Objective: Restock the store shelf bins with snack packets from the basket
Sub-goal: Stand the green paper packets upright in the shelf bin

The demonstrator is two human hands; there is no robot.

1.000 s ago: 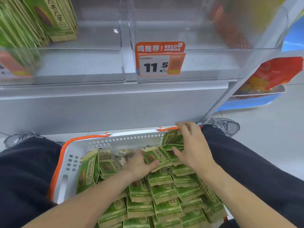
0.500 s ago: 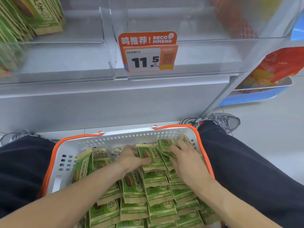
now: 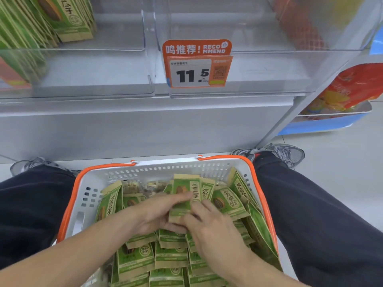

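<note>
A white basket with an orange rim (image 3: 145,169) sits between my knees, filled with several green snack packets (image 3: 134,257). My left hand (image 3: 153,214) and my right hand (image 3: 209,226) meet over the middle of the basket. Together they hold a small bunch of upright green packets (image 3: 186,191): the left fingers wrap the bunch from the left, the right fingers pinch its lower right side. Above, clear shelf bins (image 3: 93,69) stand; the left one holds green packets (image 3: 51,19) at its far left.
An orange price tag reading 11.5 (image 3: 196,63) hangs on the bin to the right (image 3: 269,75), where red packets (image 3: 300,27) show at the back. A blue shelf with red and yellow bags (image 3: 352,90) stands right. My dark-trousered legs and grey shoes (image 3: 279,152) flank the basket.
Both hands have come together at the basket's middle and gathered a bunch of packets upright. The view has shifted so more of the basket shows.
</note>
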